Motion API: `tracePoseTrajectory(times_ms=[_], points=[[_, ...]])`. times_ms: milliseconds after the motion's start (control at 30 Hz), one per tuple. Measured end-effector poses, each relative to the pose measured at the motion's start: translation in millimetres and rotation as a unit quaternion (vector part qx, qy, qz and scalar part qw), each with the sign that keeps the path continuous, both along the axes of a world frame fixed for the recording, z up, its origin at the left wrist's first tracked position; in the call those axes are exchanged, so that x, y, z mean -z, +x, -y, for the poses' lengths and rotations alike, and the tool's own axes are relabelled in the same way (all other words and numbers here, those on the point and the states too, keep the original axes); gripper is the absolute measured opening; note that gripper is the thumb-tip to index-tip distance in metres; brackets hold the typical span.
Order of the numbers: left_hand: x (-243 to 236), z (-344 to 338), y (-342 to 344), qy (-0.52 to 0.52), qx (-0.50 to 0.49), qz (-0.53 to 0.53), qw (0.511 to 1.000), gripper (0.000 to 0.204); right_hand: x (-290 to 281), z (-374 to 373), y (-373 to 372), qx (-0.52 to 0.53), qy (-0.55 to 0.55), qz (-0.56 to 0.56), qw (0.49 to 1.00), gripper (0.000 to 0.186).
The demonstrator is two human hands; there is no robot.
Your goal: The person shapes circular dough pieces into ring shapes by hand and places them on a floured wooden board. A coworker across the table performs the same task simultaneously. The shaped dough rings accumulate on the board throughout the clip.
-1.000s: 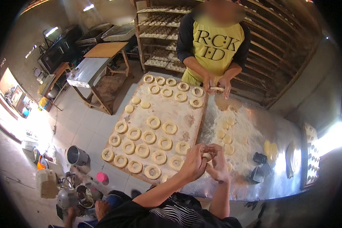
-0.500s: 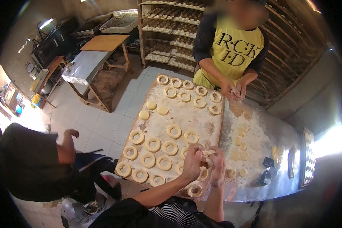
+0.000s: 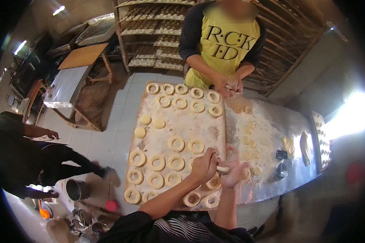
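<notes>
Dough piece (image 3: 222, 168) sits between the two hands over the near right part of a floured board (image 3: 190, 128), one pale end showing. The fingers of the left hand (image 3: 205, 165) are curled in around it; those of the right hand (image 3: 233, 171) are spread, blurred, and whether that palm presses on it I can't tell. Dough rings (image 3: 175, 168) lie close by, some partly hidden by the hands and left forearm. Farther up the board are three small dough discs (image 3: 159, 123); to the right, more dough rounds (image 3: 245, 139), a black container (image 3: 281, 154) and a tray of dough (image 3: 316, 139).

The left forearm slants up and rightward; the right one rises nearly upright.

The board lies beside a shiny metal tabletop (image 3: 267, 187) strewn with flour. Across it, a co-worker (image 3: 231, 42) brings both hands together. Beyond stands a loaded rack (image 3: 121, 44); another person (image 3: 26, 150) is at far left on pale tiles (image 3: 121, 117).
</notes>
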State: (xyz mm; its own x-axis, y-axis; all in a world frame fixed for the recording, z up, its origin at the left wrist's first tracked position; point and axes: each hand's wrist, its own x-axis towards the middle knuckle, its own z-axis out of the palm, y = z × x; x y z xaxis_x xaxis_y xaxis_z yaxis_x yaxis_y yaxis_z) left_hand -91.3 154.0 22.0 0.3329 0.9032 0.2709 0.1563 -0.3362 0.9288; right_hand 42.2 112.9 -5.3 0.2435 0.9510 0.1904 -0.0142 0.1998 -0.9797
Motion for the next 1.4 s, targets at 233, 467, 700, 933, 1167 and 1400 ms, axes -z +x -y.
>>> tracePoseTrajectory(times_ms=[233,467,700,933,1167,1400], points=[[-5,-21,18,-0.007,0.044,0.005,0.999,0.020,0,-8,20,-0.164,0.020,-0.200,0.966,0.079],[-2,-41,35,-0.061,0.064,-0.060,0.994,0.042,-4,-29,28,-0.026,-0.038,-0.131,0.990,0.075],[6,-61,70,-0.088,0.043,-0.163,0.982,0.051,3,-55,43,0.014,-0.122,-0.087,0.989,0.073],[22,-99,67,-0.018,-0.085,-0.391,0.916,0.064,27,-89,79,0.108,-0.312,0.334,0.883,0.085],[41,-76,57,0.004,-0.035,-0.497,0.867,0.068,41,-79,60,0.023,-0.285,0.466,0.837,0.082],[36,-28,73,-0.009,-0.056,-0.353,0.934,0.062,7,35,122,0.100,-0.233,0.353,0.900,0.062]])
